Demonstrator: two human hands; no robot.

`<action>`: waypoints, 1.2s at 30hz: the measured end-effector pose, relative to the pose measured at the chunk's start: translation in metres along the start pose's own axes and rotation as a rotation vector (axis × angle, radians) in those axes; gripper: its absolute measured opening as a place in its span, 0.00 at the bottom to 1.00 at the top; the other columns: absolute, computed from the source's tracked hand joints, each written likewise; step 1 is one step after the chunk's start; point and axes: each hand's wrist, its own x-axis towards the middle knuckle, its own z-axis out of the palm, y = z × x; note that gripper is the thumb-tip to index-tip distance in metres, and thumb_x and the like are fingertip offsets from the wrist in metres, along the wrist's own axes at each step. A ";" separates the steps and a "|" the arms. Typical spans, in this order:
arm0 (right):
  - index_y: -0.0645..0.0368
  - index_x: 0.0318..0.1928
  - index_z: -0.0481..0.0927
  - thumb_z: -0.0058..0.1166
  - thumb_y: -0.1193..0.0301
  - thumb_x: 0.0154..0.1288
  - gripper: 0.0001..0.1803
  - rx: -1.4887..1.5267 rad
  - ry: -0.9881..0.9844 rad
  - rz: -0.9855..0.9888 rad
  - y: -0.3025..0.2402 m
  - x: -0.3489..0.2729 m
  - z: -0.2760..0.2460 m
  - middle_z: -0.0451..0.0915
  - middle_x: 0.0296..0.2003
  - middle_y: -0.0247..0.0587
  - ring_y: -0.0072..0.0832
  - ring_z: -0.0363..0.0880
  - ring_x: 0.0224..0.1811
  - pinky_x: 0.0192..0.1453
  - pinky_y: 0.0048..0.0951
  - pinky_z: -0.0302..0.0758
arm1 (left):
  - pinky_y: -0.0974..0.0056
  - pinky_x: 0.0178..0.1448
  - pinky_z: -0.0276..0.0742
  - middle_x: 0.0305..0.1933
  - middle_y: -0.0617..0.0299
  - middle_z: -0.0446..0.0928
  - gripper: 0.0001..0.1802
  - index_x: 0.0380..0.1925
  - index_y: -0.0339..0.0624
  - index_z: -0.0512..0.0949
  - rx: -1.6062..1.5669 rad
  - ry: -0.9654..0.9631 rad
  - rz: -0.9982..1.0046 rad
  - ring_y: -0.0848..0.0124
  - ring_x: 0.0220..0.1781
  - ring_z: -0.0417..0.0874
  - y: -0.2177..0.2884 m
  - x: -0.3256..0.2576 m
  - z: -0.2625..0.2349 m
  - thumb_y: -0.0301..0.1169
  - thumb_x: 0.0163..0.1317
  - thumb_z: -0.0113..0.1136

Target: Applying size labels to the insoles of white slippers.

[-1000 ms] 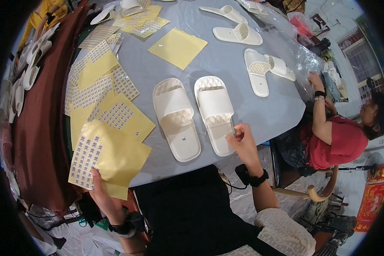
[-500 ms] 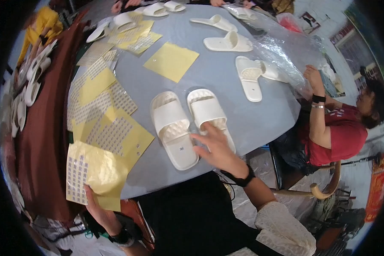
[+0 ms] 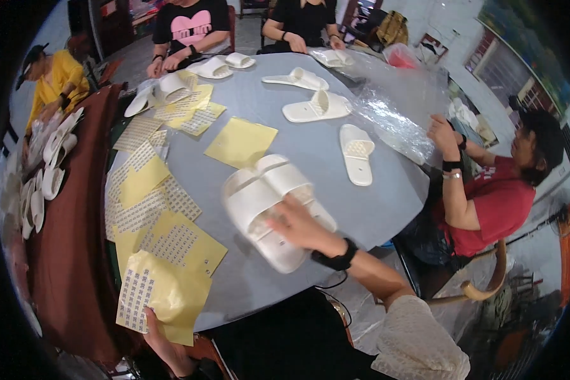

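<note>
My left hand pinches the lower edge of a yellow sheet of small printed stickers at the table's near left edge. Part of the sheet's stickers are gone, leaving shiny bare backing. In front of me, my right hand grips a pair of white slippers, its fingers at the openings behind the straps. The two slippers lie side by side and touch, toes pointing away from me. They are slightly blurred, and my hand covers part of the right one.
Overlapping sticker sheets cover the table's left side; a yellow sheet lies beyond the pair. Other white slippers lie right and far. At right, a person in red handles clear plastic. More people are around.
My right hand has closed on the slippers and drawn them together. My left hand still holds the sticker sheet. The view has tilted upward. A slipper near the person in red no longer shows.
</note>
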 end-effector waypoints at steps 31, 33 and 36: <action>0.67 0.44 0.78 0.53 0.67 0.65 0.15 0.519 -0.556 0.421 -0.017 0.064 0.029 0.80 0.31 0.33 0.16 0.74 0.33 0.40 0.21 0.72 | 0.59 0.64 0.63 0.62 0.48 0.65 0.23 0.53 0.35 0.67 0.665 -0.009 0.389 0.61 0.64 0.66 -0.004 -0.024 0.025 0.26 0.58 0.60; 0.67 0.50 0.74 0.53 0.65 0.64 0.19 0.479 -0.472 0.472 0.002 0.073 0.043 0.79 0.35 0.39 0.21 0.75 0.35 0.41 0.23 0.72 | 0.51 0.67 0.56 0.64 0.43 0.61 0.30 0.52 0.36 0.68 1.240 0.266 0.874 0.47 0.67 0.60 0.028 -0.008 0.001 0.24 0.47 0.65; 0.66 0.56 0.68 0.52 0.63 0.65 0.24 0.296 -0.291 0.524 0.022 0.072 0.054 0.74 0.45 0.47 0.27 0.72 0.43 0.48 0.28 0.70 | 0.45 0.64 0.56 0.68 0.43 0.55 0.23 0.46 0.40 0.74 1.746 0.677 0.934 0.44 0.70 0.54 0.083 0.017 -0.047 0.24 0.45 0.64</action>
